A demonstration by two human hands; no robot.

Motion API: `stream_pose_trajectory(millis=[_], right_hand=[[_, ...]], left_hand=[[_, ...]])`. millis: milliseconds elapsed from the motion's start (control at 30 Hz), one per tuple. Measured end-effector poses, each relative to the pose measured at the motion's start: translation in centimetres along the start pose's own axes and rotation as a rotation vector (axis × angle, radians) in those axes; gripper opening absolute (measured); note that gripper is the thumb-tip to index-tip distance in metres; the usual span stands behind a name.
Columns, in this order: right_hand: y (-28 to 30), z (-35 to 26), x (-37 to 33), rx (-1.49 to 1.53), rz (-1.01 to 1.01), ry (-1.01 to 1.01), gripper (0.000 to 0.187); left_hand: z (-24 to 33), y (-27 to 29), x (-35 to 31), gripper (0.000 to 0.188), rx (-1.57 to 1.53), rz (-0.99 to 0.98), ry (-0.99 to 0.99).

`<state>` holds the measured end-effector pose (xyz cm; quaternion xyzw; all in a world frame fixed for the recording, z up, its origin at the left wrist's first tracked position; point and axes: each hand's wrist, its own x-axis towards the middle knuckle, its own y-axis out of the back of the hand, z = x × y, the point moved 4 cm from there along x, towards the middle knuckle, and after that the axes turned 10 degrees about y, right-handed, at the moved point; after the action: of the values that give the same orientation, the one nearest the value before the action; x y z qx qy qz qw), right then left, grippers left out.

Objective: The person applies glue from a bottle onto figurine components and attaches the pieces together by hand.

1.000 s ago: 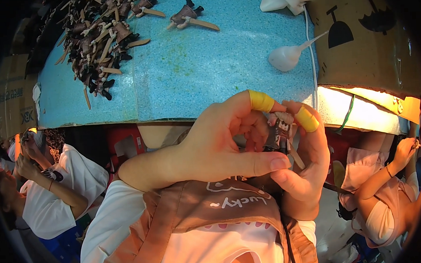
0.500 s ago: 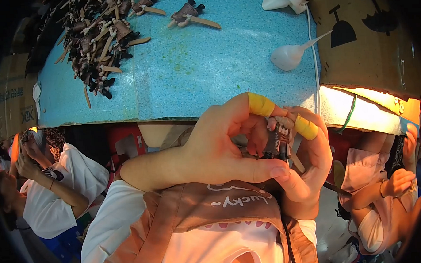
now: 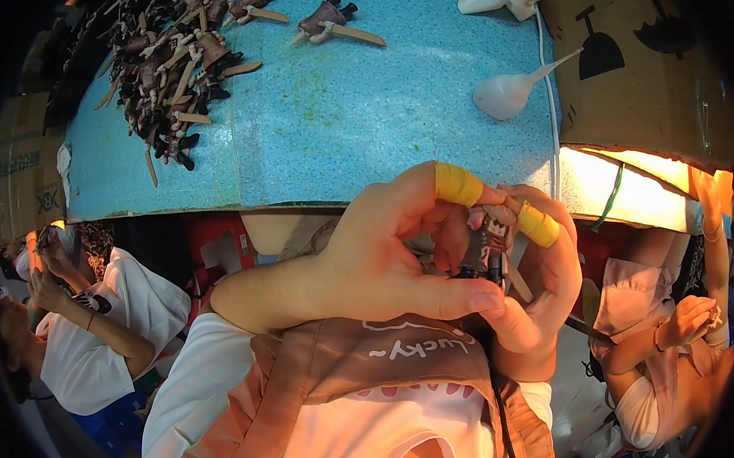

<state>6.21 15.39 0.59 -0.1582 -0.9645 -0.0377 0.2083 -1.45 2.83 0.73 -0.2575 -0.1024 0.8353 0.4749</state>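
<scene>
Between my fingers is a small toy figurine (image 3: pixel 492 241) with dark legs, brown clothing and a tan flat blade-like piece (image 3: pixel 518 284) at its side. My left hand (image 3: pixel 384 253) curls round it from the left, with yellow tape on the index finger. From the right, my right hand (image 3: pixel 545 278) grips the same figurine, its taped index fingertip meeting the left one above the figurine's head. Both thumbs come together below it. Fingers cover part of the figurine.
A blue tabletop (image 3: pixel 378 114) carries a heap of similar figurines (image 3: pixel 172 74) at the far left and one lone figurine (image 3: pixel 327 22). A white squeeze bottle (image 3: pixel 500 97) with a thin nozzle lies beside a white cable (image 3: pixel 552 106) and cardboard (image 3: pixel 625 128). Co-workers (image 3: pixel 110 338) sit on both sides.
My hands and the figurine stay almost where they were. The co-worker at the right has raised one arm toward the table and shifted the other hand.
</scene>
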Motion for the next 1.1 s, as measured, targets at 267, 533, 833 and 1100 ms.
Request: stream_pose_trajectory(millis=[267, 533, 833, 1100], right_hand=[[-0.9, -0.6, 0.6, 0.560, 0.145, -0.148, 0.063], [0.3, -0.6, 0.6, -0.463, 0.050, 0.252, 0.032], [-0.8, -2.1, 1.0, -0.806, -0.118, 0.376, 0.026], [-1.2, -1.7, 1.0, -0.817, -0.112, 0.380, 0.022]], left_hand=[[-0.3, 0.3, 1.2, 0.062, 0.186, 0.056, -0.338], [0.1, -0.9, 0.7, 0.062, -0.234, -0.092, -0.039], [-0.2, -0.3, 0.9, 0.052, -0.313, -0.132, 0.028], [-0.8, 0.4, 1.3, 0.054, -0.280, -0.144, 0.031]])
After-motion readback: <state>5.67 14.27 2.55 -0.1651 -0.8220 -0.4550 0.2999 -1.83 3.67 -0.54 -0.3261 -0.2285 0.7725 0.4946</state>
